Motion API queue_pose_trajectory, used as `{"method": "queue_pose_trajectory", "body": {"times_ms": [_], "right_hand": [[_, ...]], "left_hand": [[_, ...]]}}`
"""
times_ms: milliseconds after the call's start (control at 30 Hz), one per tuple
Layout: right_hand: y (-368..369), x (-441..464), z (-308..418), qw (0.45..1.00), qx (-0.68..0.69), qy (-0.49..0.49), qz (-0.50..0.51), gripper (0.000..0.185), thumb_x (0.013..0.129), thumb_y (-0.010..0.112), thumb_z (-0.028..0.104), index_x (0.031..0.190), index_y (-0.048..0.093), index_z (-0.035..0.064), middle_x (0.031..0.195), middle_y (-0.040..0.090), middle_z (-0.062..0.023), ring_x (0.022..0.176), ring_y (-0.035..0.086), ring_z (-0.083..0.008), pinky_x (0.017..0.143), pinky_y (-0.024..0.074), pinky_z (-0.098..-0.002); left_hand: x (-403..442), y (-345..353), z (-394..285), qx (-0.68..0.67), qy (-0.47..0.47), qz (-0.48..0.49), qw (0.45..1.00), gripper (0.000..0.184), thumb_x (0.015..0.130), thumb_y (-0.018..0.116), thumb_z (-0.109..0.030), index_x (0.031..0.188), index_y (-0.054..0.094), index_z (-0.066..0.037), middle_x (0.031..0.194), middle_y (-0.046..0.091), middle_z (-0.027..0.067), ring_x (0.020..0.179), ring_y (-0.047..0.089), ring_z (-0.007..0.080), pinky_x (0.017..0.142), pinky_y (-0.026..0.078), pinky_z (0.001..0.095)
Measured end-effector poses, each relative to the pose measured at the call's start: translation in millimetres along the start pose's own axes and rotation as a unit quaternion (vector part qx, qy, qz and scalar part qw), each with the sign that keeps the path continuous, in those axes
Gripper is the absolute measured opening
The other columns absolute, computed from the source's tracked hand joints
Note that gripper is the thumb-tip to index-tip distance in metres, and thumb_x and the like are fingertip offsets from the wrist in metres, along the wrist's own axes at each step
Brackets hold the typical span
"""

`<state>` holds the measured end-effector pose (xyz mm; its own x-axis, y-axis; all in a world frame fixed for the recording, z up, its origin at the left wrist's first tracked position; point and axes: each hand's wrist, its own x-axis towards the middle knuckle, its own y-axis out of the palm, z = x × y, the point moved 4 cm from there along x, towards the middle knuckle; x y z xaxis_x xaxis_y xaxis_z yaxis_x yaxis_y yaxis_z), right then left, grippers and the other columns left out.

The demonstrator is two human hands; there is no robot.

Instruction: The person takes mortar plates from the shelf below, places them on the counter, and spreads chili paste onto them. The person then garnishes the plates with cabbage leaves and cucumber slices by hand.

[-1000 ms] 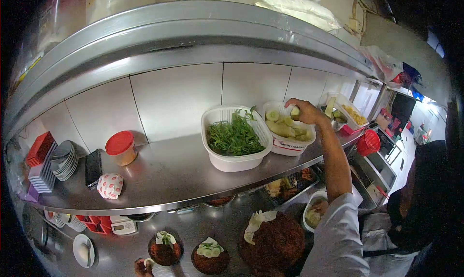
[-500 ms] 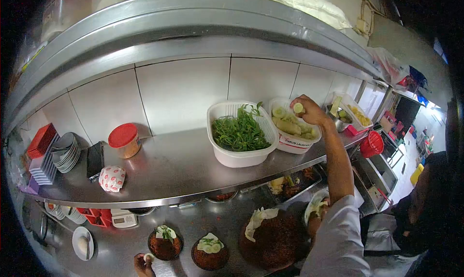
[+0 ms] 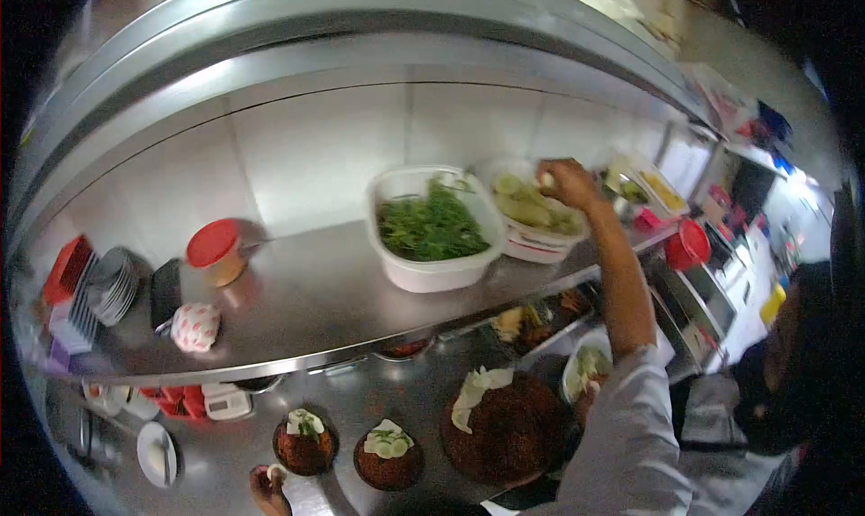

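Note:
My right hand (image 3: 568, 185) is over the white tub (image 3: 536, 250) of cucumber slices and pale green pieces on the steel shelf. Its fingers are closed on a cucumber slice (image 3: 547, 180), partly hidden and blurred. Low in the view, my left hand (image 3: 267, 491) pinches a small pale round slice (image 3: 275, 472), probably cucumber. Beside it stands a dark stone dish (image 3: 305, 450) with red-brown sauce, a white piece and green leaves on top. A similar dish (image 3: 388, 467) to its right carries cucumber slices and leaves on a white piece.
A white basket (image 3: 441, 277) of leafy greens stands left of the tub. A large mortar (image 3: 505, 426) of red-brown sauce sits on the counter. Another person's hand (image 3: 587, 399) is at a plate (image 3: 571, 372) on the right. A red-lidded tub (image 3: 213, 243) stands left on the shelf.
The whole view has shifted slightly and blurred. My right hand has turned over the tub, so the cucumber slice shows less. My left hand keeps its pinch.

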<state>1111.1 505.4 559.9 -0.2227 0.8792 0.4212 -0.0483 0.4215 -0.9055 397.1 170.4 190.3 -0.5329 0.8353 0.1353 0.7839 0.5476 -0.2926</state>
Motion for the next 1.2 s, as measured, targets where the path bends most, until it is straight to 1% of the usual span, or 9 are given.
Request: {"method": "queue_pose_trajectory", "body": {"times_ms": [367,433,467,567,667,733,833,933,1200], "right_hand": [[-19.4,-0.2,10.2,0.978,0.023,0.08,-0.19,0.031,0.086,0.071,0.008,0.117,0.064,0.0113,0.109,0.071,-0.0194,0.104,0.066,-0.0395,0.091,0.0524,-0.0483],[-56.9,-23.2,46.2,0.959,0.03,0.111,-0.259,0.029,0.088,0.066,0.006,0.117,0.064,0.0093,0.109,0.071,-0.0172,0.103,0.068,-0.0381,0.089,0.0535,-0.0456],[-57.3,-22.0,32.8,0.958,-0.01,0.014,-0.288,0.031,0.088,0.064,0.004,0.118,0.065,0.0103,0.11,0.072,-0.0159,0.105,0.068,-0.0367,0.089,0.0539,-0.0442],[-88.2,-47.2,65.5,0.948,0.0,-0.049,-0.315,0.025,0.088,0.068,0.011,0.111,0.075,0.0128,0.118,0.072,-0.0089,0.113,0.066,-0.0257,0.101,0.0503,-0.0386],[-105.5,-107.0,180.2,0.951,-0.063,-0.074,-0.294,0.029,0.09,0.068,0.006,0.119,0.069,0.0055,0.112,0.069,-0.012,0.101,0.064,-0.0237,0.09,0.0539,-0.0367],[-109.2,-124.6,272.4,0.932,0.165,-0.044,-0.32,0.023,0.093,0.073,0.009,0.11,0.071,-0.0071,0.086,0.071,-0.0157,0.074,0.064,-0.0204,0.073,0.0587,-0.0345],[-43.0,-152.3,351.1,0.924,0.38,-0.05,-0.008,0.038,0.088,0.065,-0.001,0.125,0.066,0.0075,0.115,0.067,-0.0137,0.107,0.062,-0.0239,0.091,0.0545,-0.0377],[80.2,-177.5,466.1,0.851,0.51,0.105,0.069,0.018,0.094,0.065,0.018,0.104,0.071,0.0049,0.108,0.068,-0.0114,0.098,0.068,-0.0228,0.084,0.0545,-0.0368],[322.2,-207.6,577.7,0.91,0.381,-0.046,0.158,0.023,0.085,0.073,-0.001,0.104,0.074,0.0109,0.094,0.07,-0.0151,0.091,0.068,-0.032,0.081,0.0534,-0.0437]], "left_hand": [[15.7,-3.2,3.0,0.053,0.032,0.084,0.995,0.046,0.095,0.072,-0.036,0.123,0.061,-0.002,0.108,0.067,0.0152,0.097,0.067,0.0251,0.084,0.055,0.0366],[45.3,-4.4,40.7,-0.185,0.055,0.148,0.97,0.032,0.098,0.063,-0.01,0.128,0.059,0.001,0.113,0.063,0.0083,0.101,0.061,0.0186,0.089,0.052,0.0308],[37.9,-6.0,43.8,-0.046,-0.071,0.092,0.992,0.035,0.098,0.068,-0.015,0.123,0.055,0.005,0.108,0.061,0.0124,0.094,0.062,0.0212,0.082,0.055,0.0336],[44.1,-9.5,-6.7,0.09,-0.041,0.138,0.985,0.023,0.093,0.072,-0.011,0.108,0.066,0.005,0.103,0.067,0.0113,0.097,0.064,0.0205,0.082,0.056,0.0335],[55.3,-10.2,9.6,-0.042,-0.05,0.098,0.993,0.026,0.089,0.078,-0.009,0.111,0.07,0.004,0.1,0.072,0.0087,0.087,0.067,0.0139,0.08,0.055,0.0283],[69.7,-6.9,13.0,0.049,-0.055,0.14,0.987,0.023,0.091,0.076,-0.01,0.109,0.072,0.002,0.096,0.075,0.0083,0.087,0.069,0.0137,0.078,0.056,0.0286],[89.0,9.8,19.0,0.026,0.0,0.202,0.979,0.02,0.092,0.073,-0.007,0.109,0.072,0.002,0.098,0.076,0.0102,0.088,0.071,0.0157,0.079,0.057,0.03],[106.2,30.1,47.8,0.016,0.012,0.249,0.968,0.019,0.091,0.072,-0.006,0.109,0.073,-0.001,0.1,0.076,0.0099,0.091,0.071,0.016,0.082,0.057,0.032],[134.8,76.5,67.9,0.082,0.19,0.316,0.926,0.022,0.087,0.067,-0.002,0.108,0.071,-0.001,0.097,0.074,0.018,0.09,0.072,0.034,0.079,0.057,0.0405]]}}
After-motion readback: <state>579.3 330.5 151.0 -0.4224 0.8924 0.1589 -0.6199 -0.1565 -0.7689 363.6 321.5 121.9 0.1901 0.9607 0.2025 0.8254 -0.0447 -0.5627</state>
